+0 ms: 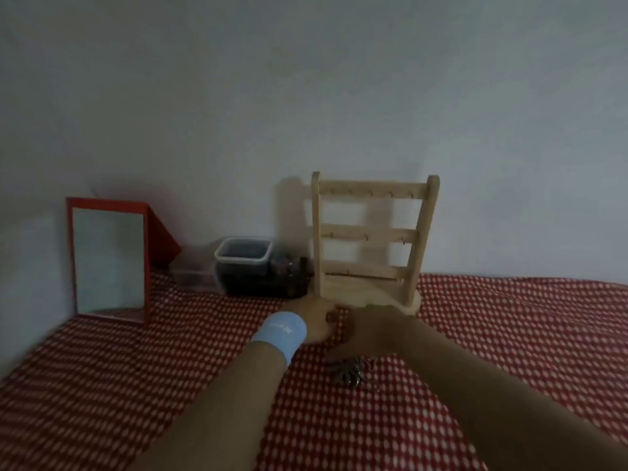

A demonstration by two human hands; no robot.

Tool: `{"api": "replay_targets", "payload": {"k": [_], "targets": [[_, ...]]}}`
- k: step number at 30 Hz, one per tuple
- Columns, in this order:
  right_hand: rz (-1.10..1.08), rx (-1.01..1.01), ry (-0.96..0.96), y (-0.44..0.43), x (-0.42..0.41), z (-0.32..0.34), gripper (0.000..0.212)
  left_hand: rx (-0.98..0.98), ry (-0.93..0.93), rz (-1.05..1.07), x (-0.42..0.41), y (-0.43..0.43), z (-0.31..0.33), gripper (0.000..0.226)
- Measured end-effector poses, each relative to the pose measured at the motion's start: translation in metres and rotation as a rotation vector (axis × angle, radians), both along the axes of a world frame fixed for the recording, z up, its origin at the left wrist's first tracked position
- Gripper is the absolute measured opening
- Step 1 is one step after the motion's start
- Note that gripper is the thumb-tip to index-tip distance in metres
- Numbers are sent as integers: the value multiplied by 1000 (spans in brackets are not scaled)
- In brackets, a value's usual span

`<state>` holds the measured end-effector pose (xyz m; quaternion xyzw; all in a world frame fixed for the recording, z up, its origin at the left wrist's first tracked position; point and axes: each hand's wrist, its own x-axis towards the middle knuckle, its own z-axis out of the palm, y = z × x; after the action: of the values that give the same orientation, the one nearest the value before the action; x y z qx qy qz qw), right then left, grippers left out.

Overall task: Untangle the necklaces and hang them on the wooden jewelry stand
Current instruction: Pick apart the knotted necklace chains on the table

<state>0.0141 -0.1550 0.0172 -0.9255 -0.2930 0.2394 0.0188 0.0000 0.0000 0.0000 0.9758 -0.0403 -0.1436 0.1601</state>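
The wooden jewelry stand [370, 239] stands upright against the wall, with three hooked bars that carry nothing. Just in front of its base my left hand [314, 321], with a light blue wristband, and my right hand [368, 329] meet over the red checked cloth. Their fingers curl towards each other, but the blur hides what they hold. A dark tangled clump of necklaces [350, 372] lies on the cloth under my right wrist. A thin chain seems to run from it up towards my hands.
A red-framed mirror [108, 260] leans at the left. A clear plastic tub [243, 263] with dark contents and a small flat clear box [192, 277] sit left of the stand. The red checked cloth [136, 385] covers the whole surface.
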Motion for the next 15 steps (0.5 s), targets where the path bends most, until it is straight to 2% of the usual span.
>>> {"api": "replay_targets", "payload": {"k": [3,6,7,11,15], "targets": [[11,-18,-42,-3,4,-22,77,-21,-66,5,2,-2,-24,19],[-60,74,-50,-7,2,-35,42,-73,-128,17,-4,-3,-40,24],[-82,124,-52,-9,0,-38,37,-103,-153,29,-7,-3,-44,26],[-222,328,-82,-21,-25,-49,23,-252,-211,76,-31,-4,-56,27],[-377,578,-39,-34,-52,-55,21,-388,-262,83,-59,-7,-60,12]]}}
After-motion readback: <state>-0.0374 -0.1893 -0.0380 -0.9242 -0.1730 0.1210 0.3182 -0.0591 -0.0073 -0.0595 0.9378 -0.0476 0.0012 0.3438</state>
